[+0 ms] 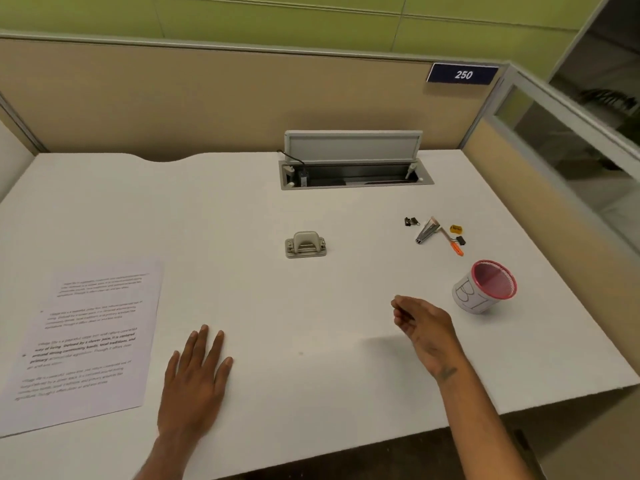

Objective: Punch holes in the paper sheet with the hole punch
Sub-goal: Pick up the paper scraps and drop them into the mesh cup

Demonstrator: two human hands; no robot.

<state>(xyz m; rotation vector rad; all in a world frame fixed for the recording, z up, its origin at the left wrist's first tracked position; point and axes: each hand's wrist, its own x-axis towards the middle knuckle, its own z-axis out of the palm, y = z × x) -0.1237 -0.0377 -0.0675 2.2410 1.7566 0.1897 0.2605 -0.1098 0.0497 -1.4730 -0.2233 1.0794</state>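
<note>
A printed paper sheet (86, 337) lies flat on the white desk (277, 299) at the near left. The grey hole punch (305, 244) stands alone near the desk's middle, well beyond both hands. My left hand (195, 379) rests palm down on the desk, fingers spread, just right of the sheet and touching nothing else. My right hand (424, 329) hovers over the desk on edge, its fingers loosely curled, holding nothing, below and to the right of the punch.
A pink mesh cup (485, 287) with a white label stands at the right. Behind it lie a stapler (426, 231), an orange-handled tool (453, 244), binder clips (411, 221) and a yellow sharpener (456, 229). An open cable hatch (355, 168) sits at the back.
</note>
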